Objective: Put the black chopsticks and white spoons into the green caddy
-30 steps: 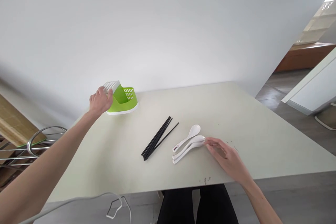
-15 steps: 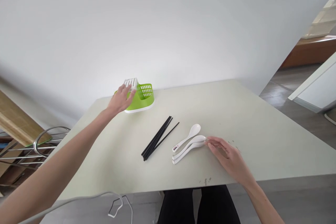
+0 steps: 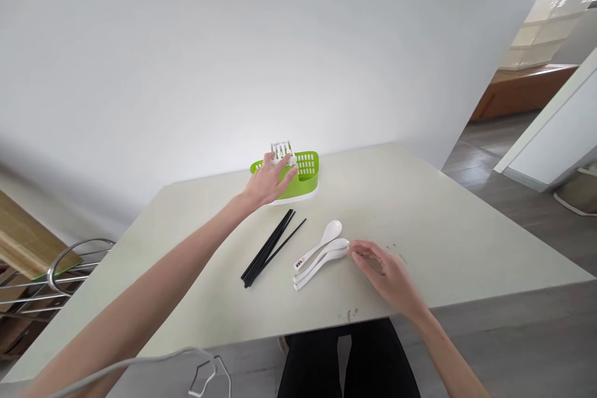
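Note:
A green plastic cutlery basket (image 3: 305,183) with a white base stands toward the back of the table. My left hand (image 3: 268,183) is closed over its middle, with fingers on the white slotted piece (image 3: 282,152) at the top. Three white spoons (image 3: 321,258) lie side by side; the upper one (image 3: 331,231) is bowl-up and the other two look bowl-down. At their bowl ends rests my right hand (image 3: 385,273), its fingers loosely curved, thumb apart, nothing held; whether it touches a bowl I cannot tell. Left of the spoons is a bunch of black chopsticks (image 3: 268,249), one angled away.
The pale table (image 3: 205,317) backs onto a white wall (image 3: 298,62). A metal rack (image 3: 60,273) with a wooden board (image 3: 32,236) stands beyond its left edge. A grey cable (image 3: 153,357) and a bent wire hook (image 3: 212,373) hang by the front edge.
My left hand has slid the green basket to the right along the table, behind the chopsticks and spoons. My right hand stays by the spoons. The whole view has shifted slightly.

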Motion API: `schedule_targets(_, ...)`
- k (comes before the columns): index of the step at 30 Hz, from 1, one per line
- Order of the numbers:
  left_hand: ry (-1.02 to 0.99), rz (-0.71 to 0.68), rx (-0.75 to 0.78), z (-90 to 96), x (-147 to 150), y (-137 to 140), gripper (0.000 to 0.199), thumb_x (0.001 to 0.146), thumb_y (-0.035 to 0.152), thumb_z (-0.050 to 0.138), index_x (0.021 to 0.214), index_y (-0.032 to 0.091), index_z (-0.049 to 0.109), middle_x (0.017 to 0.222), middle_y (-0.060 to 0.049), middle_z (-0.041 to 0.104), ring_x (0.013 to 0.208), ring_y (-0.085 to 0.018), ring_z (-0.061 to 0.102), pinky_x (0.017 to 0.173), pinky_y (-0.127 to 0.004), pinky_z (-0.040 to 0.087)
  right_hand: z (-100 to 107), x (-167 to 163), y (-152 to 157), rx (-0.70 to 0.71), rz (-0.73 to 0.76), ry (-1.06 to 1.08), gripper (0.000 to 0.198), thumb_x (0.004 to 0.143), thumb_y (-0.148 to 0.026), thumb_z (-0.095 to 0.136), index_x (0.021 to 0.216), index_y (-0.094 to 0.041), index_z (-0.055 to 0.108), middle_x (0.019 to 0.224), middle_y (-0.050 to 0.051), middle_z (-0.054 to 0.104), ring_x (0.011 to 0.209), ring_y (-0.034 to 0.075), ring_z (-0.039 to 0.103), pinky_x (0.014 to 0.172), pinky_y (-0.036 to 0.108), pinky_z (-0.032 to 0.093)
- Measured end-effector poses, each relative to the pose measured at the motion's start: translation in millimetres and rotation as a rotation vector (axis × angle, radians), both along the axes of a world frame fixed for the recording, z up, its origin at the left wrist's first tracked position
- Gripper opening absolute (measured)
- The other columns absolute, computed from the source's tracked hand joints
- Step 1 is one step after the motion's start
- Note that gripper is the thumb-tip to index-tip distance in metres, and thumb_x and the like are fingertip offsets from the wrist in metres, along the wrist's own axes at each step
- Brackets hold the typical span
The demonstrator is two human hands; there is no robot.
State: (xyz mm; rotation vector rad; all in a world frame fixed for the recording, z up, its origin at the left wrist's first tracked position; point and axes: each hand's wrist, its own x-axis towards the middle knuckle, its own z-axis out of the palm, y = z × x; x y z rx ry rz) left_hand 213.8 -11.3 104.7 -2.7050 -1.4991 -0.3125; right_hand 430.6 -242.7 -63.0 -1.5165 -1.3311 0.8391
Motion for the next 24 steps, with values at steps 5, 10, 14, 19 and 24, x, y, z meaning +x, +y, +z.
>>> schedule_targets(5, -0.031, -0.138, 0.065, -2.7, 0.4, -14.7, 0.064, 0.107, 0.06, 0.033, 0.161, 0.028, 0.042, 0.16, -0.019, 0.034, 0.126, -0.036, 0.062, 0.109, -0.058, 0.048, -1.5, -0.6, 0.2, -0.005, 0.001, -0.003, 0.042, 0.101, -0.059, 0.054, 0.129, -0.03, 0.068, 0.13, 0.007, 0.076, 0.122, 0.028, 0.069, 0.088, 0.038, 0.061)
schedule_targets(10, -0.264, -0.244, 0.291, -4.3, -19.6, -31.4, 0.053, 0.106, 0.047, 0.045, 0.153, 0.024, 0.048, 0.151, -0.017, 0.044, 0.135, -0.033, 0.052, 0.111, -0.051, 0.049, -1.7, -1.6, 0.8, 0.006, -0.01, -0.008, 0.04, 0.101, -0.058, 0.055, 0.127, -0.03, 0.069, 0.127, 0.007, 0.077, 0.12, 0.028, 0.07, 0.094, 0.04, 0.059)
schedule_targets(14, -0.389, -0.168, 0.245, -31.2, -49.4, -48.4, 0.033, 0.104, 0.039, 0.047, 0.131, 0.021, 0.059, 0.122, -0.012, 0.057, 0.105, -0.023, 0.065, 0.095, -0.042, 0.056, -2.6, -1.9, 0.7, 0.013, -0.015, 0.006, 0.039, 0.101, -0.058, 0.056, 0.125, -0.03, 0.069, 0.124, 0.006, 0.077, 0.119, 0.027, 0.07, 0.101, 0.042, 0.056)
schedule_targets(19, -0.154, 0.024, -0.122, -85.3, -92.6, -70.0, 0.032, 0.1, 0.047, 0.048, 0.115, 0.021, 0.059, 0.109, -0.009, 0.062, 0.082, -0.022, 0.066, 0.079, -0.041, 0.057, -5.5, -0.9, 1.1, 0.009, -0.031, -0.002, 0.04, 0.1, -0.058, 0.057, 0.125, -0.03, 0.07, 0.125, 0.006, 0.077, 0.119, 0.027, 0.07, 0.103, 0.043, 0.055)
schedule_targets(24, -0.046, 0.154, -0.28, -95.6, -128.8, -83.2, 0.045, 0.098, 0.059, 0.043, 0.112, 0.019, 0.06, 0.12, -0.013, 0.065, 0.096, -0.026, 0.069, 0.087, -0.042, 0.056, -3.8, -1.5, 0.4, 0.013, -0.026, -0.021, 0.041, 0.1, -0.059, 0.057, 0.124, -0.029, 0.07, 0.124, 0.007, 0.078, 0.118, 0.028, 0.071, 0.103, 0.044, 0.056)
